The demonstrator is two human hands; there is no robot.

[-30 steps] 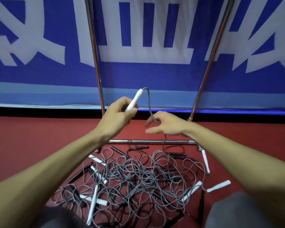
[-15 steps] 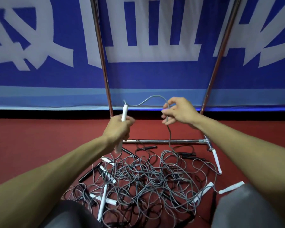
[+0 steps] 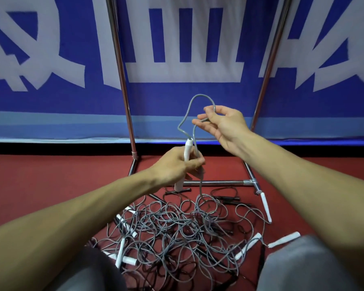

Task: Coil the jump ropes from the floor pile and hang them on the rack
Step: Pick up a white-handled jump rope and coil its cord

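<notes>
What the left hand (image 3: 177, 166) holds: a white handle (image 3: 187, 146), upright, with the fingers curled round it.
Right hand (image 3: 225, 124): above and to the right, pinching the grey cord (image 3: 198, 95) between thumb and fingertips.
Cord: it arches from the handle's top up to the right hand in one loop, comes back down past the left hand and trails into the pile (image 3: 177, 227).
Progress: barely begun, by the look of it. One rope is getting its first loop, and no finished coil shows.
Pile: grey and black cords with white and black handles, tangled on the red floor (image 3: 51, 175) just in front of the rack (image 3: 214, 182). All of it is left to do.
Rack: two uprights and a bottom bar, with nothing hung on the parts shown.
Hidden: the rack's top is cut off, so ropes there cannot be ruled out. The held rope's far end is lost in the tangle, the number of ropes is unclear, and the knees (image 3: 303, 265) cover the pile's near edge.
</notes>
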